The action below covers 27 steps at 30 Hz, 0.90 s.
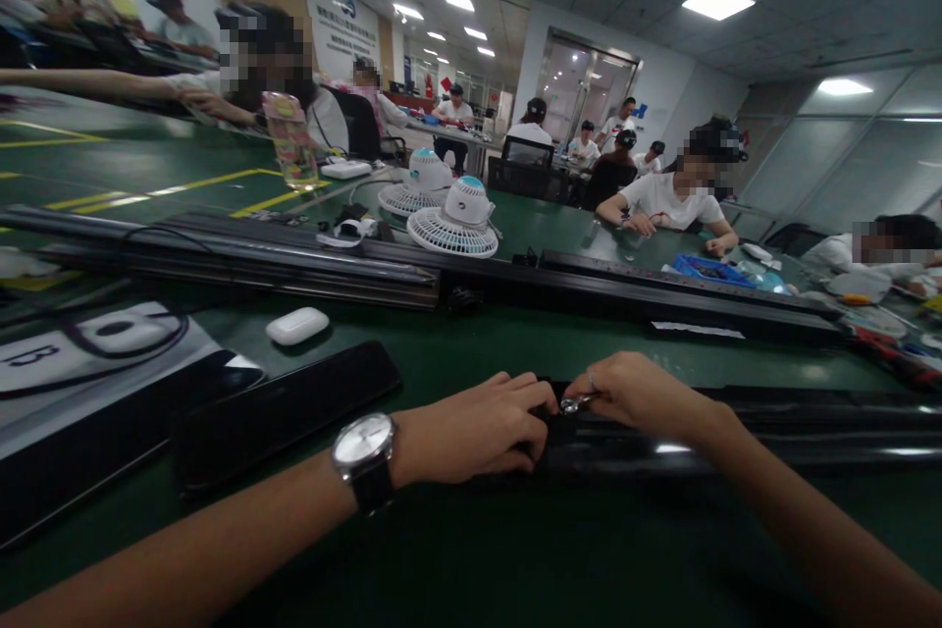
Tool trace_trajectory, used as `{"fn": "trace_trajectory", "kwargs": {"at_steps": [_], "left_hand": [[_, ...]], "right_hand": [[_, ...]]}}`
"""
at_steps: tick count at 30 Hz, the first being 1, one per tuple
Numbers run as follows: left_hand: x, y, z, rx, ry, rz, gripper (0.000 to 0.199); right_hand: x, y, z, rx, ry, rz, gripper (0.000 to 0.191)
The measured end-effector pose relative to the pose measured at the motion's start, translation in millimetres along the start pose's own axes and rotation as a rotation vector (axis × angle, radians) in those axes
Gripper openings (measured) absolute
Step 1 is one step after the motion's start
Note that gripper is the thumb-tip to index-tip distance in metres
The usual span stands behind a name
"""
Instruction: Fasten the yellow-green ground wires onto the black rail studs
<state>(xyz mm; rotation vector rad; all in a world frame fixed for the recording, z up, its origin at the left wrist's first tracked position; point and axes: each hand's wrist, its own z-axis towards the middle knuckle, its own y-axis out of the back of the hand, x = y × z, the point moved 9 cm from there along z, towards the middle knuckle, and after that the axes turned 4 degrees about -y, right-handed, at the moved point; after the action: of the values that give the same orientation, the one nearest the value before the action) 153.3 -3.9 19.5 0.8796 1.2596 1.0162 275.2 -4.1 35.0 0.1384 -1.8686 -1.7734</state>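
My left hand point(486, 427), with a watch point(364, 442) on its wrist, has its fingers bent over the near end of a long black glossy rail point(662, 451). My right hand point(633, 394) is closed on a small shiny metal tool point(578, 402), whose exact kind I cannot make out. The tool's tip points left and meets the rail's end close to my left fingertips. Whatever lies right under the left fingers is hidden. From there the rail runs off to the right edge of the view.
More long black rails point(625, 299) lie across the green table point(353, 549) beyond my hands. Two white fans point(452, 224), a bottle point(290, 142), a blue tray point(710, 270), a white earbud case point(296, 326) and a black case point(287, 412) are around. Several people sit nearby.
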Motion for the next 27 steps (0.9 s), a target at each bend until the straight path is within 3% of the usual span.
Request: {"fn": "trace_trajectory", "kwargs": {"at_steps": [4,10,15,18,20,22,24,27], "left_hand": [[-2.6,-0.9,2.1,0.012,-0.011,0.025,0.009],[-11.9,1.7,7.0,0.061,-0.058,0.108,0.007],[-6.7,15.5,12.2,0.040,-0.112,0.052,0.008],[3.6,26.2,27.1,-0.051,-0.156,0.014,0.017],[15.5,27.7,41.0,-0.096,-0.138,0.103,0.020],[23.9,17.7,54.5,-0.044,-0.151,0.250,0.018],[30.1,9.3,64.4,-0.019,-0.165,0.279,0.015],[33.7,1.0,71.3,-0.005,-0.177,0.290,0.015]], "right_hand": [[7.8,13.8,-6.8,-0.080,-0.018,0.047,0.029],[9.1,50.4,-43.1,-0.397,-0.045,0.338,0.039],[1.3,48.5,-83.9,-0.436,-0.154,0.345,0.050],[8.1,21.5,-94.5,-0.253,-0.220,0.337,0.048],[22.4,1.9,-93.2,-0.138,-0.181,0.353,0.046],[44.7,-14.5,-87.5,-0.046,-0.040,0.320,0.043],[60.9,-22.5,-82.2,-0.039,0.081,0.267,0.043],[68.4,-25.7,-77.2,-0.074,0.152,0.261,0.044]]}}
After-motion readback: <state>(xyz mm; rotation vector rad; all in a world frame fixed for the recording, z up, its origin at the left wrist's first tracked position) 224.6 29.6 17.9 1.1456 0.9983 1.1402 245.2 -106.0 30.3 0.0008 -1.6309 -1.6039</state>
